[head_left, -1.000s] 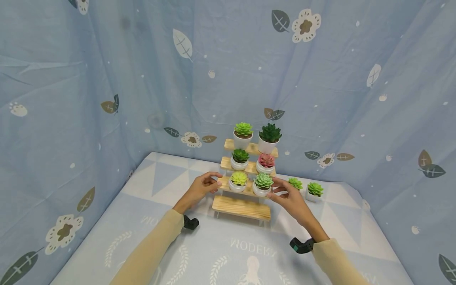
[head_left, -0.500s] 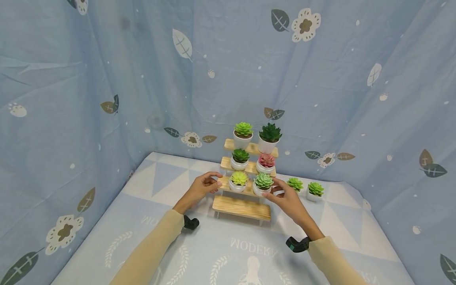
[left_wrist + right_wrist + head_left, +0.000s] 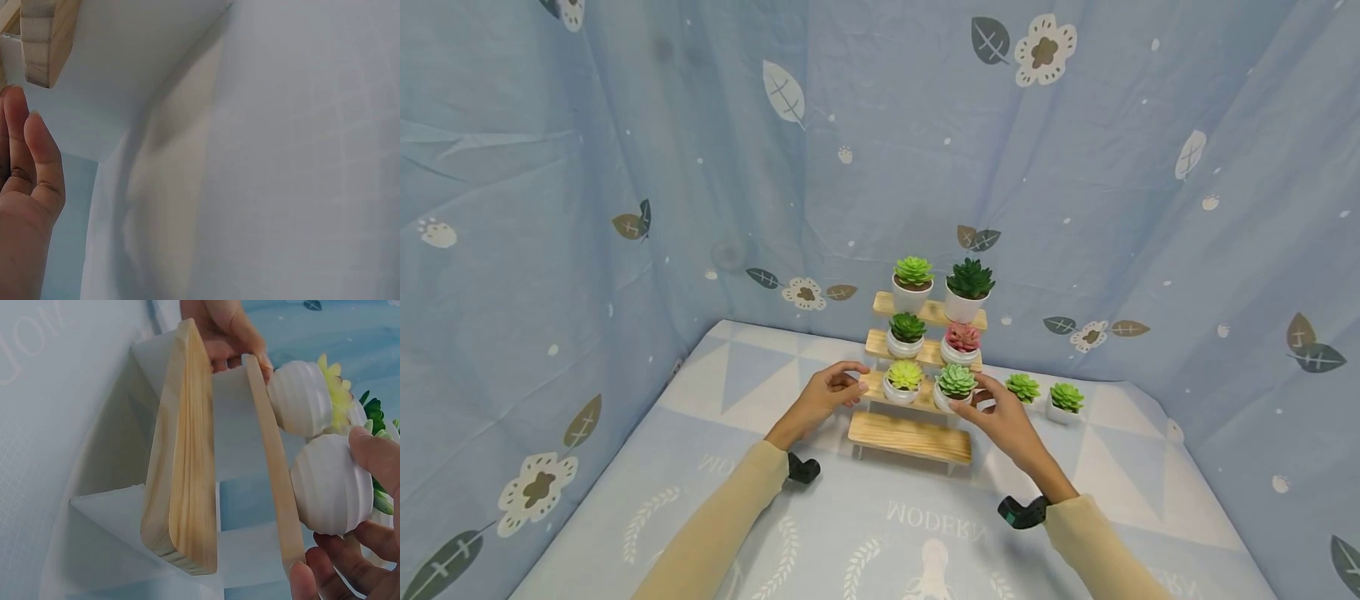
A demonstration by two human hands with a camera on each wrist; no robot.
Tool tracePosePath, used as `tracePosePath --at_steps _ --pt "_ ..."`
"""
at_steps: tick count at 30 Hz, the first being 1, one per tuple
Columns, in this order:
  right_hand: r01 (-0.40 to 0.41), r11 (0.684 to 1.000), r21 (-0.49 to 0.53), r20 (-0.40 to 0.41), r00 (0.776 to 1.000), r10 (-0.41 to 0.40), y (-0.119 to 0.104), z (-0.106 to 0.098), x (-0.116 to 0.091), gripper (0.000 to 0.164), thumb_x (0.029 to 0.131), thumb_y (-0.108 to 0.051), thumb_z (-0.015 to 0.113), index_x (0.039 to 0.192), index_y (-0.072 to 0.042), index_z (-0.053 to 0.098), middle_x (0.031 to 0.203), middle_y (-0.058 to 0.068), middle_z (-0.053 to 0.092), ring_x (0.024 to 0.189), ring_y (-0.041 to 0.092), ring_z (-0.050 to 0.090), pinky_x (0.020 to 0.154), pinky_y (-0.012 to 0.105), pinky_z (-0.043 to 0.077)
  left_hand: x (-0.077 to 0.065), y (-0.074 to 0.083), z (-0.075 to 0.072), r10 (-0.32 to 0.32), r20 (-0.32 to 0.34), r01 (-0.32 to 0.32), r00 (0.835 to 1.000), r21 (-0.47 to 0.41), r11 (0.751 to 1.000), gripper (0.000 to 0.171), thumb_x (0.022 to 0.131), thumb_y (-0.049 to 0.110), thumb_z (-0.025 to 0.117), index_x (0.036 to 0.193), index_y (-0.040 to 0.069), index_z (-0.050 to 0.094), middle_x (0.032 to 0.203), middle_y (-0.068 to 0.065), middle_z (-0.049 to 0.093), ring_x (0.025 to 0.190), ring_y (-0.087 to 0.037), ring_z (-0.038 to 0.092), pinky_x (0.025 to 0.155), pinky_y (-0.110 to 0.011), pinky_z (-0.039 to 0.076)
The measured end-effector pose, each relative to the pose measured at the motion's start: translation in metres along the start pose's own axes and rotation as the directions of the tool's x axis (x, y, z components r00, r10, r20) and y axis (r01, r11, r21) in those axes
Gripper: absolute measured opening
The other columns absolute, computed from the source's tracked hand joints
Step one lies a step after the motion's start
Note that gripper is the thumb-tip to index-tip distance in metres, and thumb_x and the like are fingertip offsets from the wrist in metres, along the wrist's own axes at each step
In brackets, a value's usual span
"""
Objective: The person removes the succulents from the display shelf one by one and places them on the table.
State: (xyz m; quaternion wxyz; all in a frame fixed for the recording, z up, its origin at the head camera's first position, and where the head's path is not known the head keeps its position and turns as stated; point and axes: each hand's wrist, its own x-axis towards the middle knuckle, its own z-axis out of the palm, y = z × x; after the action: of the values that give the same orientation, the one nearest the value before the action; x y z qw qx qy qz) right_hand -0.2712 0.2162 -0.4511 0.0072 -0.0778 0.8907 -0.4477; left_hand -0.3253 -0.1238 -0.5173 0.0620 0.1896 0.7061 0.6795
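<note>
My right hand (image 3: 1006, 421) holds a pale green succulent (image 3: 957, 382) in a round white pot (image 3: 331, 485), thumb on one side and fingers on the other. The pot sits at the right end of the second wooden step from the bottom. My left hand (image 3: 822, 400) grips the left end of that step of the plant stand (image 3: 910, 437), beside a yellow-green succulent (image 3: 904, 377) in a white pot. In the left wrist view, part of the left hand (image 3: 28, 156) shows at the edge, by a wooden end.
Higher steps carry a dark green succulent (image 3: 907, 327), a pink one (image 3: 962, 337), a bright green one (image 3: 913, 273) and a tall dark green one (image 3: 970, 280). Two small green potted plants (image 3: 1064, 398) stand on the table to the right. A blue curtain (image 3: 880, 150) hangs behind.
My right hand has shifted slightly left, and its thumb has come onto the front of the pale green succulent's pot. The left hand stays at the step's end.
</note>
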Motion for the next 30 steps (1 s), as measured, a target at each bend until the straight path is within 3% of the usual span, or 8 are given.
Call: tracePosePath --at_steps 11,20,30 --pt "0.011 1.0 0.014 -0.015 1.0 -0.011 -0.0032 0.0032 0.0003 0.087 0.088 -0.054 0.079 0.154 -0.009 0.044 0.108 0.01 0.06 0.101 0.032 0.059 0.074 0.037 0.052 -0.0002 -0.001 0.0008 0.002 -0.008 -0.002 1.0 -0.006 1.0 0.039 0.101 0.026 0.071 0.137 0.014 0.062 0.105 -0.013 0.068 0.098 -0.047 0.064 0.09 -0.067 0.049" --pt "0.054 0.998 0.041 -0.029 0.998 -0.053 -0.002 0.006 0.0006 0.073 0.089 -0.049 0.08 0.148 -0.016 0.052 0.104 0.01 0.059 0.097 0.031 0.058 0.07 0.037 0.05 0.001 -0.0022 0.0002 -0.015 0.0 0.015 1.0 -0.007 1.0 0.038 0.103 0.016 0.067 0.139 0.007 0.06 0.102 -0.011 0.068 0.099 -0.054 0.06 0.09 -0.07 0.047" --pt "0.041 0.998 0.055 -0.026 0.999 -0.039 -0.0026 0.0069 0.0006 0.078 0.089 -0.049 0.081 0.151 -0.015 0.049 0.104 0.01 0.059 0.096 0.031 0.056 0.069 0.037 0.049 -0.0001 -0.0028 0.0011 0.005 -0.011 -0.005 1.0 0.003 1.0 0.039 0.101 0.026 0.071 0.136 0.014 0.063 0.104 -0.011 0.068 0.096 -0.045 0.064 0.086 -0.062 0.053"
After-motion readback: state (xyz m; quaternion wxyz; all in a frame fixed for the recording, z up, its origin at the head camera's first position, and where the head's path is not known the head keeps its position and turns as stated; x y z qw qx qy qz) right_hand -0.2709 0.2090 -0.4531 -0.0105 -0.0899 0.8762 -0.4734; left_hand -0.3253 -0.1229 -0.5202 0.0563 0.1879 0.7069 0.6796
